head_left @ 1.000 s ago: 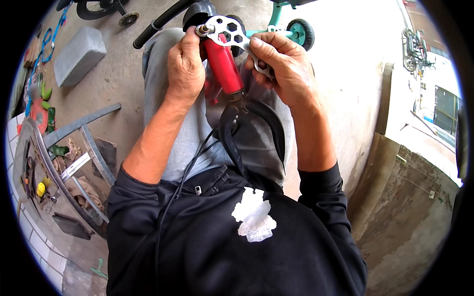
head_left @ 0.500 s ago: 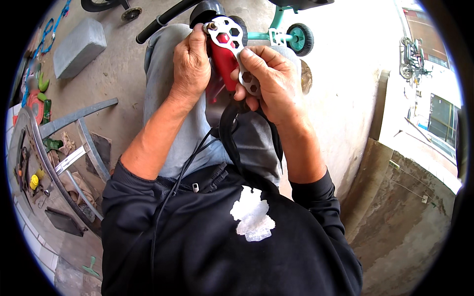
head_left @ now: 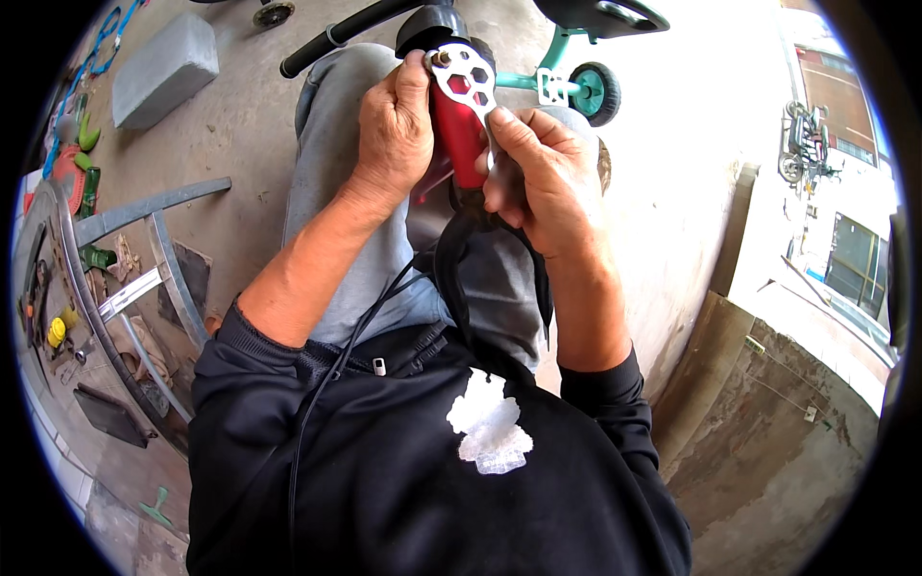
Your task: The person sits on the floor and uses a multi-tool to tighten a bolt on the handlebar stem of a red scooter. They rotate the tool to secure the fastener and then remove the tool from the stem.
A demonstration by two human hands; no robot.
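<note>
A small frame with a red tube [head_left: 461, 139] stands between my knees, a black handlebar [head_left: 360, 27] at its top. Across the tube lies a flat silver wrench [head_left: 470, 76] with several hexagonal holes, its upper end over a brass-coloured bolt [head_left: 442, 60]. My left hand [head_left: 396, 139] is closed at that end, thumb pressed beside the bolt; its other fingers are partly hidden behind the tube. Around the wrench's lower end my right hand [head_left: 552, 182] is closed, thumb on top, covering most of that end.
A teal ride-on [head_left: 552, 72] with black wheels stands just beyond my right knee. At far left lies a grey block [head_left: 165, 72]. Nearer on the left are a metal frame [head_left: 173, 274] and a round table [head_left: 72, 384] with tools. A low concrete wall [head_left: 778, 422] rises at right.
Both hands, the wrench and the red tube sit slightly further right and lower in view. The wrench's lower end has turned edge-on and is more hidden by my right hand.
</note>
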